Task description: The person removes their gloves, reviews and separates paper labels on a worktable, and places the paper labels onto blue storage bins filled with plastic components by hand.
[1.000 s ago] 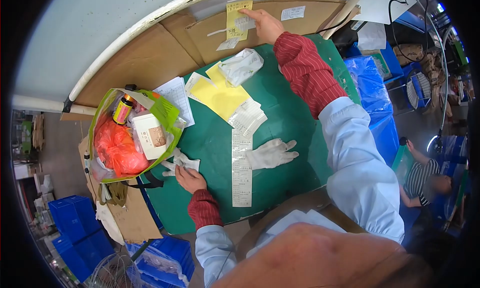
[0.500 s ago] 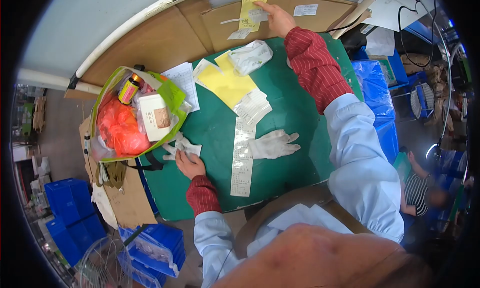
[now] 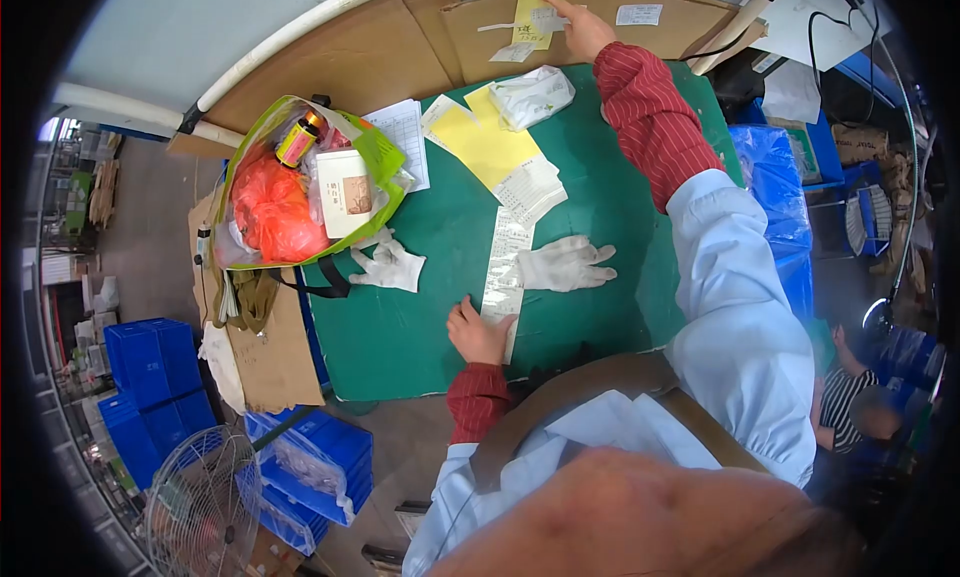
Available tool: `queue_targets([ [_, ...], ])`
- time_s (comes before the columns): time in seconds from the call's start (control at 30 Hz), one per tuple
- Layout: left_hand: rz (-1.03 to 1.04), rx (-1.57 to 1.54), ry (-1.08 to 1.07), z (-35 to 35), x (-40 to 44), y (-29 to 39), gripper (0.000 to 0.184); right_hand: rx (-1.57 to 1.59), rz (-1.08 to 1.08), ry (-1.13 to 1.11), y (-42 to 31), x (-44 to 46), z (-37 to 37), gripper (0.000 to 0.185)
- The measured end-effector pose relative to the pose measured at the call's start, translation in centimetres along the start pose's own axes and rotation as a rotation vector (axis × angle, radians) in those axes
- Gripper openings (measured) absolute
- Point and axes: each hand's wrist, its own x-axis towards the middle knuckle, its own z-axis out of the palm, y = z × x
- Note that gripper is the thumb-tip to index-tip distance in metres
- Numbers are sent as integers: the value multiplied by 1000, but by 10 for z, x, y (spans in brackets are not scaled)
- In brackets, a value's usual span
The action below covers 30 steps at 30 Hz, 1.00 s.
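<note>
On the counter's [image 3: 400, 352] left side, a green-rimmed bag [image 3: 383, 157], packed full; white glove [image 3: 392, 267] just beside it. Next, left hand [image 3: 478, 334], the nearer one to the paper strip [image 3: 504, 267]: fingers spread, thumb over its near end. Strip lies mostly far and right of those fingers, long axis near to far. Slips [image 3: 530, 189] crowd its far end; second glove [image 3: 565, 265] meets its right edge. Far side, right hand [image 3: 587, 32]: index extended to a yellow note [image 3: 530, 7] on cardboard [image 3: 600, 52]; other fingers, cannot tell.

Smooth, faintly shiny counter [image 3: 400, 342]; matt cardboard [image 3: 370, 52] along its far edge. Toward the near edge, a glossy paper strip [image 3: 504, 262]; by the left edge, a cloth glove [image 3: 393, 268] and shiny red plastic bag [image 3: 275, 217].
</note>
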Motion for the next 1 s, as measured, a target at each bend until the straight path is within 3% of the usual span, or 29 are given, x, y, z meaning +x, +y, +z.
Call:
queue_targets([
  [0.23,-177,-54,-179,14,-5,-2,52,28,49,-46,-7,-3,-4,57],
  [0.33,-128,-54,-152,17,-10,-8,43,51,30,-49,-6,-3,-4,61],
  [0.53,-505,-1091,-189,24,-15,-36,23,50,27,-63,-4,-5,-2,60],
  [0.63,-614,-1288,-166,19,-20,-38,21,47,31,-67,-4,-6,-1,59],
  [1.0,-596,-1332,-220,19,-27,-20,22,73,55,-115,-8,-12,-3,59],
])
